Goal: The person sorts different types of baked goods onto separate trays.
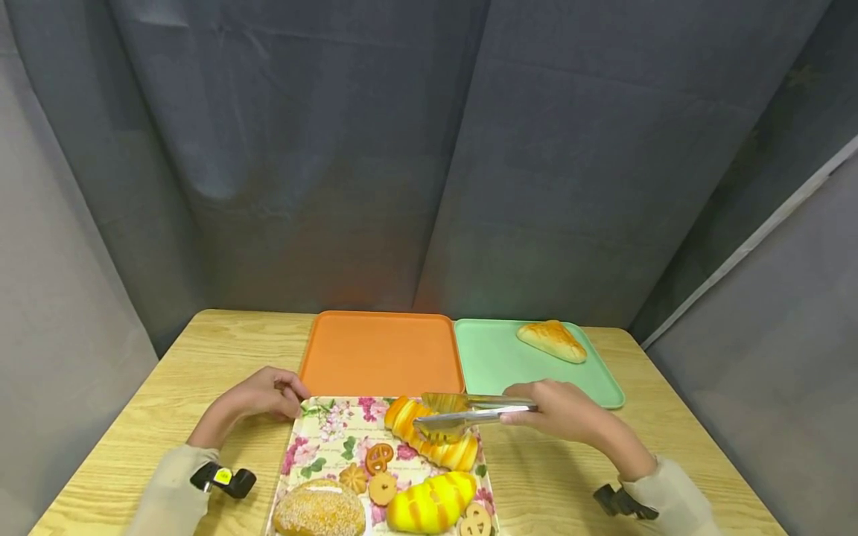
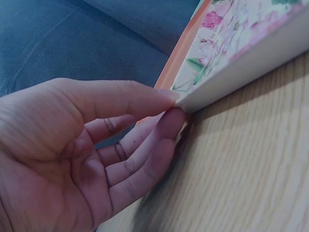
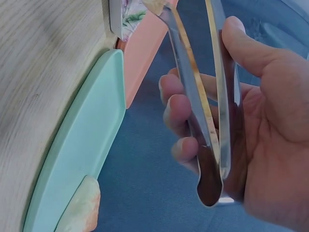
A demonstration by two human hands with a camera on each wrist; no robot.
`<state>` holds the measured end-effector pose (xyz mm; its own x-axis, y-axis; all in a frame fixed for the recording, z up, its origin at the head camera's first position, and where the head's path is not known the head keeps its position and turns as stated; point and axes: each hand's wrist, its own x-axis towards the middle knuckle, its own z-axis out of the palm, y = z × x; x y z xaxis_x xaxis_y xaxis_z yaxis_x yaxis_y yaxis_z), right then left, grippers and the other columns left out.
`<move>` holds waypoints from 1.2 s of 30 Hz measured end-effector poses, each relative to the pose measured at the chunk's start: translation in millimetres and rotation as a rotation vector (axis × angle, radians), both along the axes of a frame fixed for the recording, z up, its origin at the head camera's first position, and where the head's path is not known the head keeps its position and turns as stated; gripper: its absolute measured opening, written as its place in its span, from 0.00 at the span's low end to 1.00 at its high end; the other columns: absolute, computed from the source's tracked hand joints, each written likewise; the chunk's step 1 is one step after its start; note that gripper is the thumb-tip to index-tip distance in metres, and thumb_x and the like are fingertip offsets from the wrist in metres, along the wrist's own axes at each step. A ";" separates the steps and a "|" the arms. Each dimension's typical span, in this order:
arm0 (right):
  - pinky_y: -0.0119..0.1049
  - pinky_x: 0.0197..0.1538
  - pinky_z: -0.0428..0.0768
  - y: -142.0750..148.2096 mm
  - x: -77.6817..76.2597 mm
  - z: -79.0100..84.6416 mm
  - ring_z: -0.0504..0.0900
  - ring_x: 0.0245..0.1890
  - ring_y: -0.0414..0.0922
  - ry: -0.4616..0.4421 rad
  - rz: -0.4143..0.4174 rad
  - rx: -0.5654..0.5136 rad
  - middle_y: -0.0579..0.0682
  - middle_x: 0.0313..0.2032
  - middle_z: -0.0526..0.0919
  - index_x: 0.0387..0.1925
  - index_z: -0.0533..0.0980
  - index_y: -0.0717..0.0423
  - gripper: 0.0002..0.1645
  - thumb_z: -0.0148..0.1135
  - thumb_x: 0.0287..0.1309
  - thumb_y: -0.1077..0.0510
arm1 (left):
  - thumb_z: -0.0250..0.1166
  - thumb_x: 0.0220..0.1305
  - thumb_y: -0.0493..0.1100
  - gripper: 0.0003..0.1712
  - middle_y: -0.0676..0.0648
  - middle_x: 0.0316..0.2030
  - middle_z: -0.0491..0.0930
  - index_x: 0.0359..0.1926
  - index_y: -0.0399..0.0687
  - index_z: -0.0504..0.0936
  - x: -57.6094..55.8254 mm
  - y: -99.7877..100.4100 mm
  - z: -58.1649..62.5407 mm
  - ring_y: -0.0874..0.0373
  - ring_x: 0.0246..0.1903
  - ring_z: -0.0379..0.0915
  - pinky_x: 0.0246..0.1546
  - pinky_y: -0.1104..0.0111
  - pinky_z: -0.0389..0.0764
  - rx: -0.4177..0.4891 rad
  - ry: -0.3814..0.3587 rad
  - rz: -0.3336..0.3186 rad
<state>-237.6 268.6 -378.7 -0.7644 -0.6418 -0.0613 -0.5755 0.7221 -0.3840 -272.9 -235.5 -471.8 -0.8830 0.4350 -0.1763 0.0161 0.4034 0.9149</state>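
My left hand point(image 1: 264, 392) pinches the far left corner of the floral tray point(image 1: 328, 424) between thumb and fingers, seen close in the left wrist view. My right hand point(image 1: 559, 408) grips metal tongs point(image 3: 195, 79) by their arms. The tongs' spread tips lie over a striped croissant-like bread point(image 1: 462, 452) at the tray's far right; whether they clamp it cannot be told. Nearer on the tray are a yellow striped bread roll point(image 1: 432, 502), a seeded bread point(image 1: 320, 510), a pretzel point(image 1: 379, 457) and several small cookies point(image 1: 383, 488).
Behind the floral tray lies an orange tray point(image 1: 382, 353). Beside it on the right, a green tray point(image 1: 489, 357) bears a triangular pastry point(image 1: 553, 341). All stand on a wooden table point(image 1: 134, 439), with grey curtains point(image 1: 335, 149) behind and at the sides.
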 end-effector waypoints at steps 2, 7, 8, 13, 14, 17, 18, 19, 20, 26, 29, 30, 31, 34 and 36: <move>0.30 0.28 0.69 -0.7 0.1 -0.2 0.69 0.22 0.30 -0.009 -0.003 0.010 0.36 0.29 0.82 0.47 0.83 0.43 0.21 0.58 0.68 0.35 | 0.71 0.55 0.31 0.18 0.45 0.32 0.86 0.47 0.27 0.81 0.1 -0.3 -0.2 0.57 0.28 0.78 0.33 0.65 0.81 0.001 -0.001 -0.001; 0.28 0.26 0.66 -3.6 0.9 -1.5 0.66 0.19 0.29 0.011 0.001 0.028 0.36 0.23 0.79 0.47 0.84 0.48 0.23 0.59 0.68 0.36 | 0.71 0.55 0.31 0.18 0.46 0.31 0.86 0.47 0.27 0.81 -0.1 -0.8 -0.6 0.57 0.28 0.78 0.33 0.65 0.82 -0.001 -0.001 -0.002; 0.28 0.25 0.65 -3.9 1.2 -1.9 0.65 0.18 0.29 0.025 -0.001 0.024 0.35 0.21 0.77 0.47 0.85 0.49 0.24 0.60 0.67 0.36 | 0.71 0.55 0.31 0.18 0.46 0.31 0.86 0.47 0.27 0.81 -0.2 -0.8 -0.6 0.57 0.28 0.79 0.33 0.65 0.82 -0.002 0.001 -0.001; 0.27 0.20 0.60 -4.9 2.6 -3.7 0.62 0.13 0.28 0.094 -0.015 0.005 0.32 0.14 0.75 0.51 0.86 0.53 0.26 0.62 0.66 0.38 | 0.71 0.54 0.31 0.19 0.46 0.31 0.86 0.47 0.26 0.81 0.0 -0.3 -0.4 0.57 0.28 0.78 0.33 0.65 0.82 -0.003 0.004 0.003; 0.27 0.20 0.60 -4.9 2.7 -3.9 0.62 0.13 0.28 0.105 -0.015 0.003 0.31 0.15 0.76 0.51 0.86 0.53 0.27 0.62 0.66 0.38 | 0.71 0.54 0.31 0.19 0.46 0.31 0.86 0.47 0.26 0.81 0.2 -0.3 -0.4 0.57 0.28 0.78 0.33 0.65 0.81 -0.003 0.001 0.003; 0.27 0.19 0.58 -5.1 2.1 -4.1 0.61 0.13 0.27 0.140 -0.016 0.006 0.31 0.15 0.76 0.47 0.88 0.48 0.23 0.62 0.66 0.37 | 0.71 0.54 0.31 0.19 0.46 0.31 0.86 0.47 0.26 0.81 0.5 0.1 -0.5 0.58 0.28 0.78 0.33 0.65 0.81 0.001 -0.004 0.004; 0.26 0.19 0.58 -5.2 1.7 -3.9 0.60 0.13 0.27 0.152 -0.016 0.006 0.32 0.15 0.76 0.45 0.88 0.46 0.21 0.62 0.66 0.37 | 0.71 0.54 0.32 0.19 0.46 0.31 0.86 0.47 0.26 0.81 0.5 0.2 -0.5 0.58 0.28 0.78 0.33 0.65 0.81 0.003 -0.004 0.006; 0.26 0.19 0.58 -4.9 1.3 -3.4 0.60 0.13 0.27 0.167 -0.016 0.004 0.32 0.16 0.77 0.45 0.88 0.44 0.20 0.62 0.66 0.38 | 0.71 0.54 0.32 0.19 0.46 0.31 0.86 0.47 0.27 0.81 0.5 0.3 -0.5 0.58 0.28 0.78 0.33 0.65 0.81 0.005 -0.005 0.006; 0.26 0.20 0.59 -4.6 0.9 -2.5 0.62 0.15 0.26 0.180 -0.016 -0.001 0.33 0.19 0.81 0.44 0.88 0.44 0.19 0.63 0.66 0.38 | 0.71 0.54 0.31 0.19 0.46 0.31 0.85 0.47 0.27 0.81 0.4 0.4 -0.5 0.58 0.28 0.78 0.33 0.65 0.81 0.009 -0.006 0.007; 0.26 0.22 0.62 -3.6 -2.3 4.3 0.64 0.17 0.26 0.239 -0.030 -0.023 0.33 0.22 0.81 0.38 0.87 0.42 0.14 0.64 0.66 0.40 | 0.71 0.54 0.31 0.19 0.46 0.31 0.85 0.47 0.26 0.81 -0.1 -0.4 -0.6 0.58 0.28 0.78 0.33 0.65 0.81 0.012 -0.011 0.004; 0.27 0.23 0.62 -0.4 -4.3 9.7 0.63 0.18 0.27 0.285 -0.074 -0.019 0.33 0.22 0.80 0.39 0.87 0.42 0.14 0.65 0.65 0.40 | 0.71 0.54 0.31 0.19 0.46 0.31 0.85 0.47 0.26 0.81 -0.5 -0.8 -1.1 0.58 0.28 0.77 0.33 0.66 0.81 0.013 -0.010 0.004; 0.27 0.24 0.63 1.3 -4.9 11.7 0.64 0.18 0.27 0.306 -0.087 -0.019 0.33 0.23 0.81 0.40 0.87 0.43 0.15 0.65 0.64 0.40 | 0.71 0.54 0.31 0.19 0.46 0.31 0.85 0.47 0.26 0.81 -0.5 -1.1 -1.6 0.58 0.28 0.77 0.33 0.66 0.81 0.013 -0.009 0.002; 0.27 0.25 0.65 3.7 -5.6 13.6 0.65 0.19 0.26 0.328 -0.101 -0.023 0.35 0.25 0.84 0.43 0.87 0.45 0.16 0.66 0.64 0.41 | 0.71 0.54 0.31 0.19 0.46 0.31 0.85 0.47 0.26 0.81 -0.5 -1.4 -2.0 0.58 0.28 0.77 0.33 0.66 0.81 0.015 -0.010 0.000; 0.29 0.26 0.68 11.7 -8.5 17.4 0.68 0.20 0.26 0.386 -0.136 -0.049 0.41 0.32 0.89 0.49 0.87 0.50 0.20 0.69 0.62 0.44 | 0.71 0.54 0.31 0.19 0.46 0.31 0.85 0.47 0.26 0.81 0.5 -1.6 -2.6 0.58 0.28 0.77 0.33 0.66 0.81 0.019 -0.011 -0.005; 0.30 0.24 0.67 17.2 -11.0 19.2 0.70 0.19 0.27 0.424 -0.168 -0.046 0.41 0.31 0.89 0.50 0.87 0.50 0.20 0.70 0.62 0.45 | 0.71 0.54 0.31 0.19 0.46 0.30 0.85 0.47 0.25 0.81 0.9 -1.4 -3.2 0.59 0.28 0.77 0.33 0.66 0.81 0.023 -0.011 -0.009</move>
<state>-248.5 285.8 -359.5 -0.8093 -0.5019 0.3051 -0.5655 0.8063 -0.1736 -272.0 -236.9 -475.0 -0.8773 0.4466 -0.1756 0.0094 0.3818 0.9242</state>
